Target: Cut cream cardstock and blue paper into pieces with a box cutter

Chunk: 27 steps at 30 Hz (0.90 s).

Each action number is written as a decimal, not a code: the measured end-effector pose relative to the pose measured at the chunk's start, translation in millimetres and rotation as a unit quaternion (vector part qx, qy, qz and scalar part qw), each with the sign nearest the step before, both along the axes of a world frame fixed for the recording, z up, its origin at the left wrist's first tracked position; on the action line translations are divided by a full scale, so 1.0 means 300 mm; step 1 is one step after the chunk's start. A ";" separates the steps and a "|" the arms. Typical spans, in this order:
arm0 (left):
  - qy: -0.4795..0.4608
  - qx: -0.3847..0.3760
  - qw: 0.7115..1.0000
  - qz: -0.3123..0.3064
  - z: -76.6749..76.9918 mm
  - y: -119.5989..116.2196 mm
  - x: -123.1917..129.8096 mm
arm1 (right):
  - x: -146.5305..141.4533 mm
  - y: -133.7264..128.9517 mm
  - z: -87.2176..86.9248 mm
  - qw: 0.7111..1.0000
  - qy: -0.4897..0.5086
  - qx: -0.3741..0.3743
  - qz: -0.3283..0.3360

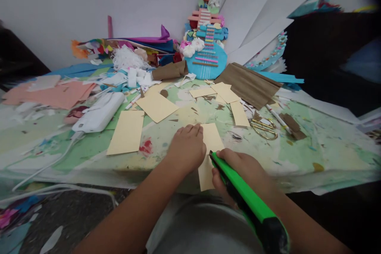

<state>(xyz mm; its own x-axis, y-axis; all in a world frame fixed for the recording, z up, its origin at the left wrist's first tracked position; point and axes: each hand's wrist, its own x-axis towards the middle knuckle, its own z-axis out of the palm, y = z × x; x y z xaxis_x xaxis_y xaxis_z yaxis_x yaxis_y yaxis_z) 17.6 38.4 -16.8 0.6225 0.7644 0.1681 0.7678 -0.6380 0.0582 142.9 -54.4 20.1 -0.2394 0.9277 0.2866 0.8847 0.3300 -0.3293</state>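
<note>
Paint-stained table (297,158), pale wall (74,0), paper scraps (126,60) along back

At least six cream cards (126,133), one gold scissors (263,128), one white corded box (99,112), one blue paper instrument (193,66) by the wall. Nearest card (212,134) overhangs the near edge. Left hand (186,147) palm-down on it, fingers together; can't tell if gripping. Right hand (247,170) closed round one green-and-black tool (245,190), tip at card.

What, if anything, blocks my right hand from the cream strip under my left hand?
Nothing visible: the right hand holds the green tool with its tip at the cream strip, and the left hand covers part of the strip's left side.
</note>
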 end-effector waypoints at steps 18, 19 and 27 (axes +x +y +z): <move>0.035 0.008 0.999 0.006 0.008 -0.004 0.003 | 0.000 -0.099 -0.055 0.994 0.027 0.101 0.019; 0.036 0.008 0.999 0.006 0.008 -0.004 0.003 | 0.000 -0.106 -0.062 0.995 0.031 0.096 0.022; 0.042 0.016 0.999 0.000 0.007 0.000 0.001 | -0.003 -0.164 -0.127 0.995 0.046 0.079 0.029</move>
